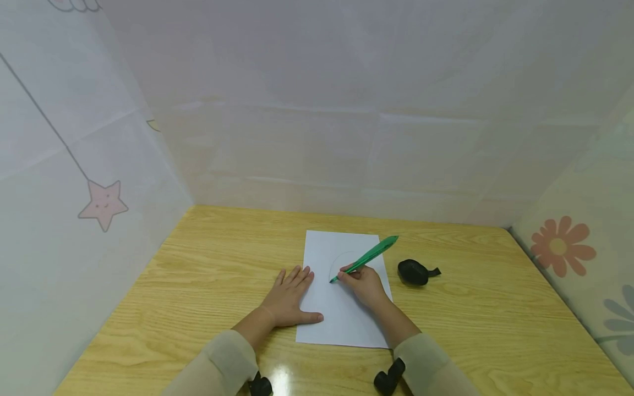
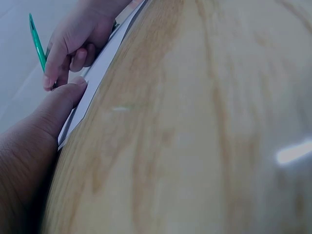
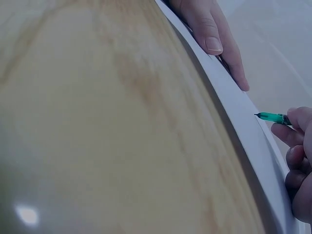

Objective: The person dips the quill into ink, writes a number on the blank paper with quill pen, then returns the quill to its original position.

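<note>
A sheet of white paper [image 1: 342, 327] lies on the wooden table, with a thin curved line drawn on its upper half. My right hand [image 1: 366, 287] pinches a green pen [image 1: 372, 254] with a wide, leaf-shaped top end. The pen slants up to the right, its dark tip right at the lower left end of the curve; in the right wrist view the pen's tip [image 3: 258, 115] is close over the paper. My left hand [image 1: 289, 300] rests flat along the sheet's left edge, fingers spread and thumb on the paper.
Right of the paper lies a small rounded black object [image 1: 413, 273] with a short tab. The wood-grain table [image 1: 218, 258] extends to both sides. Pale printed cloth [image 1: 317, 154] hangs behind the table and at its sides. Black devices [image 1: 388, 377] are worn at both wrists.
</note>
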`<state>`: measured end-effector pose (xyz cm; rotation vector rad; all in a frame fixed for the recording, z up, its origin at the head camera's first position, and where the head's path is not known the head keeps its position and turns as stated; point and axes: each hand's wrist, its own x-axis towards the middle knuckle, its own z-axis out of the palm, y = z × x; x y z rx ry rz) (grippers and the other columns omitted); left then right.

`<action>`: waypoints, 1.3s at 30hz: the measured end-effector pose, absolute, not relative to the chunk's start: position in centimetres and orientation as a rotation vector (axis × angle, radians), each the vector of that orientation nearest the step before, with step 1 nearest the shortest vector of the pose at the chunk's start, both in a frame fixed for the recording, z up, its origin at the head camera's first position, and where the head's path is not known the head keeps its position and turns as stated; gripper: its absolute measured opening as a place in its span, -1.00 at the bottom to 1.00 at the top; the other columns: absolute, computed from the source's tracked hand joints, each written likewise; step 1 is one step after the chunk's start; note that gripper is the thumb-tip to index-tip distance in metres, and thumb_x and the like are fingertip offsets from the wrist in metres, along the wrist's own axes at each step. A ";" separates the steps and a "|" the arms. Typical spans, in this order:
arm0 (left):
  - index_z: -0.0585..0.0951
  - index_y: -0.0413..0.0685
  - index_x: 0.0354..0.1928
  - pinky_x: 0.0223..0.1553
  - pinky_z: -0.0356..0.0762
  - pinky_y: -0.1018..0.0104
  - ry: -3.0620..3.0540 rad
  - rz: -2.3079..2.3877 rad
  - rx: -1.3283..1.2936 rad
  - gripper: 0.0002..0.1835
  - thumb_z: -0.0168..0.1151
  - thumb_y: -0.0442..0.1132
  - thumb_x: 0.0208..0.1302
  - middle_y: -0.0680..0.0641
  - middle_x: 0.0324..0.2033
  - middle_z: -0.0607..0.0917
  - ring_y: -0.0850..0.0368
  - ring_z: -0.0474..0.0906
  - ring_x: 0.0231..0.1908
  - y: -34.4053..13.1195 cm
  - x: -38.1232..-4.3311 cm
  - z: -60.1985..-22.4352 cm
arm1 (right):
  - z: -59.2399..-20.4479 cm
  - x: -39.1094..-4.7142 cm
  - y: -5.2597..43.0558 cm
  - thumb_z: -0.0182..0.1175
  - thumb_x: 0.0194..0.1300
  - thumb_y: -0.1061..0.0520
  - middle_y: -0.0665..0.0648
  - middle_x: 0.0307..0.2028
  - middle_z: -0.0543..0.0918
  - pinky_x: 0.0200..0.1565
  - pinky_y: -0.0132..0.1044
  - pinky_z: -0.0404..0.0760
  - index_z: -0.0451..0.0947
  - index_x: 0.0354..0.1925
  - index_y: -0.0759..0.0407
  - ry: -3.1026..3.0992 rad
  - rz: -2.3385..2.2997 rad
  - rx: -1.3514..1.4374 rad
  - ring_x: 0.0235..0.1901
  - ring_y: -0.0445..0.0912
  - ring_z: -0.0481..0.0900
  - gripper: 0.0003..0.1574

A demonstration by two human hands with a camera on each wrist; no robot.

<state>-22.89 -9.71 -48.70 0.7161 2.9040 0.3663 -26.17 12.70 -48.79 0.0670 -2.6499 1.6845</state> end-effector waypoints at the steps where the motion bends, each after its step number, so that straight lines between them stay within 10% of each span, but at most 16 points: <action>1: 0.05 -0.06 0.54 0.52 -0.27 -0.16 2.904 0.367 0.717 0.15 0.07 0.53 0.10 -0.06 0.55 0.02 -0.05 -0.17 0.56 -9.7 -22.9 -48.7 | -48.8 -26.2 12.7 0.34 0.25 0.09 0.17 -0.27 0.79 -0.21 -0.31 0.67 0.70 -0.19 0.23 -2.653 1.682 0.069 -0.24 -0.09 0.74 -0.76; 39: 0.07 -0.06 0.54 0.52 -0.30 -0.16 2.912 0.398 0.713 0.16 0.11 0.52 0.08 -0.07 0.55 0.03 -0.06 -0.17 0.56 -9.7 -22.9 -49.1 | -48.9 -25.1 13.6 0.34 0.25 0.11 0.14 -0.29 0.79 -0.25 -0.39 0.62 0.70 -0.24 0.20 -2.711 1.711 0.089 -0.27 -0.19 0.72 -0.82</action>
